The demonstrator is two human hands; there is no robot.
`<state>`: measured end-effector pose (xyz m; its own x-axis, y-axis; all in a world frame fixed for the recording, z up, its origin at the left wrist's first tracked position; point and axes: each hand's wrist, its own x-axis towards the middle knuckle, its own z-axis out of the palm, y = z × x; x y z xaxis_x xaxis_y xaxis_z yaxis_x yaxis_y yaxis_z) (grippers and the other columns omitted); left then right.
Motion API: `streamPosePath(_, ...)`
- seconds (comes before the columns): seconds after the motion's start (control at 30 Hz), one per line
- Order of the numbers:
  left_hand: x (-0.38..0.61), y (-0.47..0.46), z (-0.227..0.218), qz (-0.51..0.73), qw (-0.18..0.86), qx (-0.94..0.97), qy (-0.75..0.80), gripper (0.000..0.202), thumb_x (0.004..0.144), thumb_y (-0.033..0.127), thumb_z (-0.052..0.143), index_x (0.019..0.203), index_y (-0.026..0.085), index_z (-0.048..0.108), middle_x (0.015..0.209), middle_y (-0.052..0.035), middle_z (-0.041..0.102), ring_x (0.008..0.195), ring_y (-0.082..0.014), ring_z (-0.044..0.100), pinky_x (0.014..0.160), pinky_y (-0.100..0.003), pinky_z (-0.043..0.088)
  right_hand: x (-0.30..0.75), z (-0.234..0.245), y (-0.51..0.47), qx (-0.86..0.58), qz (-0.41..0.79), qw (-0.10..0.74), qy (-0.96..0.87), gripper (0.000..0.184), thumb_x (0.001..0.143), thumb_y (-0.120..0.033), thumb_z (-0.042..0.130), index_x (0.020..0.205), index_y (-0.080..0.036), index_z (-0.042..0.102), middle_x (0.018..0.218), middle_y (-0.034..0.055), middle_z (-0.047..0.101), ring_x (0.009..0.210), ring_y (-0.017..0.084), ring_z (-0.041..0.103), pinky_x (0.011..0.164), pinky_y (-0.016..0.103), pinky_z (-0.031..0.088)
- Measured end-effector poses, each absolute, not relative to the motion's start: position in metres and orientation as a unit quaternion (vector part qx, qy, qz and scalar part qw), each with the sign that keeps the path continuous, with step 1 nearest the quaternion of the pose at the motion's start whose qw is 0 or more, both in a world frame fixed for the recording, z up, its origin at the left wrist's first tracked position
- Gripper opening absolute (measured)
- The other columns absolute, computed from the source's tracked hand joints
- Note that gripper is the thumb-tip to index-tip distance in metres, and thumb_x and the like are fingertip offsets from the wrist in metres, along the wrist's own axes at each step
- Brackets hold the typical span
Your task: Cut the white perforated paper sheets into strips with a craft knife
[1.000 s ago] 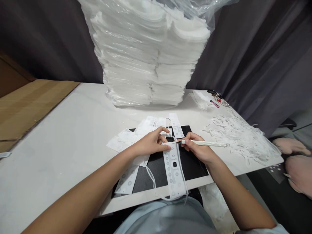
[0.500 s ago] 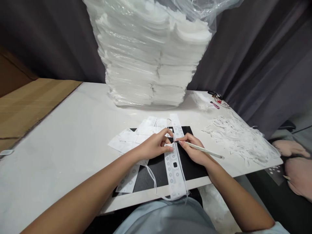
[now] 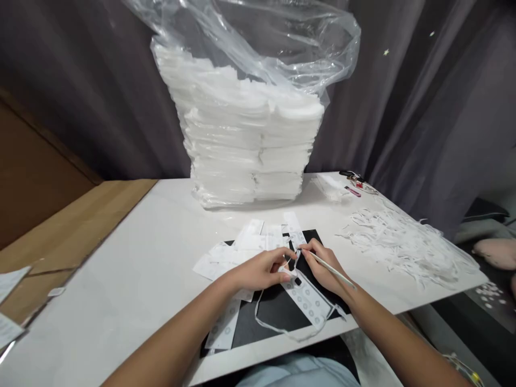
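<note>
A long white strip (image 3: 308,298) printed with small rings lies slanted on a black mat (image 3: 278,309) near the table's front edge. My left hand (image 3: 262,270) is closed, pinching the strip's upper end. My right hand (image 3: 322,266) grips a thin white pen-like tool (image 3: 332,270), its tip touching the strip beside my left fingers. A thin white trimmed band (image 3: 290,332) curls off the strip across the mat. More white printed sheets (image 3: 237,247) lie fanned out behind my hands.
A tall stack of white sheets in a clear plastic bag (image 3: 250,134) stands at the back of the white table (image 3: 133,269). A heap of white trimmings (image 3: 403,244) lies right. Small tools (image 3: 355,183) sit back right. Cardboard (image 3: 60,236) lies left.
The strip has swung from pointing straight at me to slanting right. Both hands stay together at its upper end. The camera has tilted up and shifted.
</note>
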<state>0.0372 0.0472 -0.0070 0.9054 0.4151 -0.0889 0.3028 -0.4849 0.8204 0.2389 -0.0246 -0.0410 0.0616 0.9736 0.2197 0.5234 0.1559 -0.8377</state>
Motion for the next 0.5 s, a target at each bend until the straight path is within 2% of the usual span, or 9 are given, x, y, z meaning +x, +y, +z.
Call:
streamPosePath(0.1,0.038,0.038,0.005,0.089,0.347,0.905,0.229,0.02,0.093,0.035,0.048,0.091,0.02,0.061,0.102,-0.0097,0.057,0.099,-0.026,0.052,0.084,-0.041,0.042,0.239,-0.042,-0.024,-0.582,0.262,0.41,-0.651,0.01,0.088,-0.028,0.045,0.083,-0.024,0.053,0.09,0.0037,0.066,0.086,0.022,0.062,0.076,0.033,0.046)
streamPosePath(0.17,0.038,0.031,0.019,0.145,0.265,0.922,0.241,0.021,0.093,0.031,0.048,0.085,0.02,0.063,0.133,-0.014,0.043,0.126,-0.0353,0.033,0.096,-0.052,0.033,0.238,-0.044,-0.022,-0.588,0.251,0.406,-0.653,0.01,0.087,-0.028,0.044,0.081,-0.024,0.05,0.089,0.0045,0.066,0.086,0.022,0.062,0.076,0.034,0.046)
streamPosePath(0.23,0.033,0.024,0.038,0.202,0.219,0.932,0.207,0.02,0.094,0.028,0.046,0.086,0.021,0.063,0.143,-0.0116,0.036,0.134,-0.0345,0.024,0.101,-0.054,0.029,0.238,-0.046,-0.021,-0.604,0.239,0.409,-0.641,0.01,0.086,-0.028,0.043,0.078,-0.024,0.048,0.087,0.0056,0.066,0.085,0.024,0.062,0.075,0.035,0.046)
streamPosePath(0.3,0.019,0.018,0.06,0.258,0.257,0.92,0.143,0.021,0.096,0.03,0.042,0.088,0.023,0.061,0.125,-0.0106,0.055,0.122,-0.0275,0.045,0.101,-0.05,0.036,0.238,-0.047,-0.019,-0.618,0.229,0.415,-0.627,0.012,0.085,-0.029,0.041,0.075,-0.024,0.045,0.083,0.0062,0.065,0.081,0.025,0.062,0.073,0.036,0.045)
streamPosePath(0.37,-0.008,0.014,0.085,0.365,0.321,0.865,0.125,0.025,0.095,0.042,0.042,0.085,0.026,0.059,0.082,-0.0039,0.065,0.081,-0.0194,0.063,0.086,-0.043,0.049,0.238,-0.046,-0.018,-0.623,0.226,0.424,-0.617,0.014,0.085,-0.03,0.04,0.072,-0.025,0.043,0.078,0.0059,0.064,0.075,0.024,0.061,0.069,0.035,0.045)
streamPosePath(0.4,-0.026,0.013,0.097,0.443,0.339,0.815,0.157,0.03,0.091,0.052,0.044,0.08,0.028,0.058,0.062,0.0004,0.059,0.058,-0.0159,0.057,0.072,-0.039,0.053,0.238,-0.045,-0.018,-0.623,0.226,0.428,-0.615,0.015,0.085,-0.031,0.04,0.071,-0.025,0.042,0.076,0.0054,0.064,0.072,0.024,0.061,0.067,0.035,0.044)
streamPosePath(0.43,-0.045,0.013,0.109,0.528,0.337,0.751,0.21,0.041,0.086,0.065,0.041,0.074,0.03,0.057,0.046,0.0036,0.046,0.041,-0.013,0.044,0.054,-0.034,0.05,0.238,-0.043,-0.019,-0.623,0.227,0.43,-0.613,0.016,0.085,-0.031,0.04,0.07,-0.025,0.042,0.075,0.0049,0.064,0.07,0.024,0.06,0.066,0.034,0.043)
streamPosePath(0.47,-0.063,0.013,0.12,0.564,0.328,0.709,0.268,0.05,0.079,0.076,0.037,0.07,0.031,0.057,0.036,0.0055,0.029,0.032,-0.0112,0.029,0.039,-0.028,0.039,0.239,-0.041,-0.02,-0.622,0.229,0.431,-0.612,0.017,0.085,-0.031,0.041,0.07,-0.025,0.042,0.075,0.0046,0.064,0.068,0.023,0.06,0.064,0.033,0.043)
streamPosePath(0.5,-0.08,0.013,0.129,0.588,0.299,0.668,0.344,0.057,0.075,0.083,0.031,0.07,0.033,0.057,0.031,0.006,0.014,0.029,-0.0103,0.017,0.032,-0.024,0.027,0.239,-0.04,-0.021,-0.622,0.231,0.432,-0.611,0.017,0.085,-0.032,0.042,0.07,-0.025,0.043,0.076,0.0044,0.065,0.068,0.023,0.06,0.063,0.033,0.042)
